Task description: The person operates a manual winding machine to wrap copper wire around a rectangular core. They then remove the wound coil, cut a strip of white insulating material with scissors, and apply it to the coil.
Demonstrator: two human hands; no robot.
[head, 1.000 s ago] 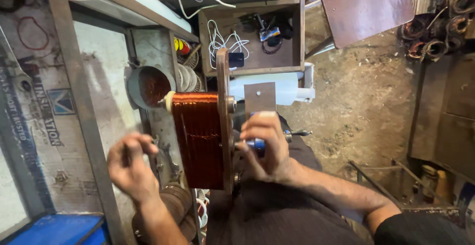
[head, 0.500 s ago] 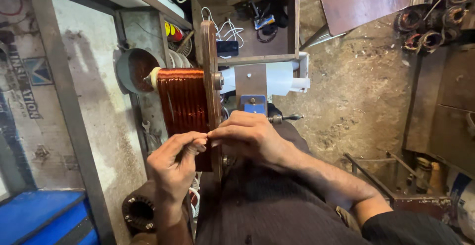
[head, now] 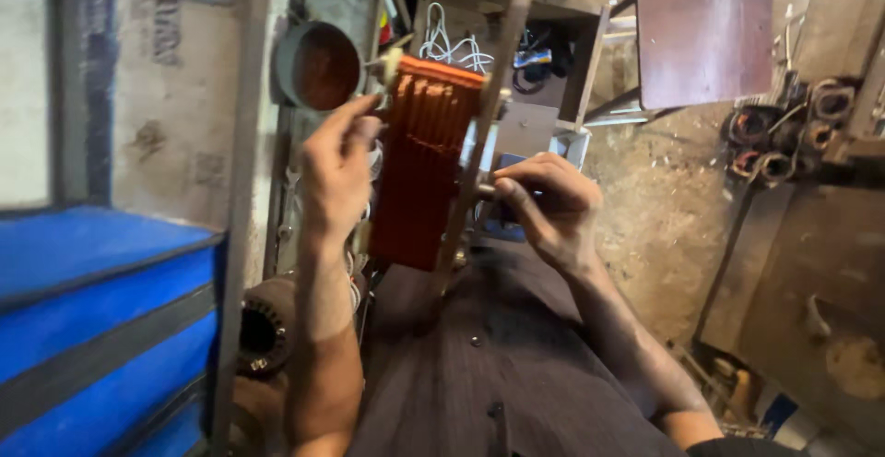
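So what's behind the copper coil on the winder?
Past the copper coil, an open wooden box holds white cables and a blue item. The coil and the wooden side plate cover the box's lower part.

That coil (head: pixel 426 166) is a coppery orange-red, ribbed with fine lines of wire, and it sits on a pale wood board (head: pixel 479 134). At 9 o'clock there's a bright blue crate (head: pixel 92 328) with dark bands. At 1 o'clock is a rusty brown sheet (head: pixel 705 33). The shirt (head: pixel 479 374) is dark brown with thin stripes, and white cables (head: pixel 452 49) show at 12.
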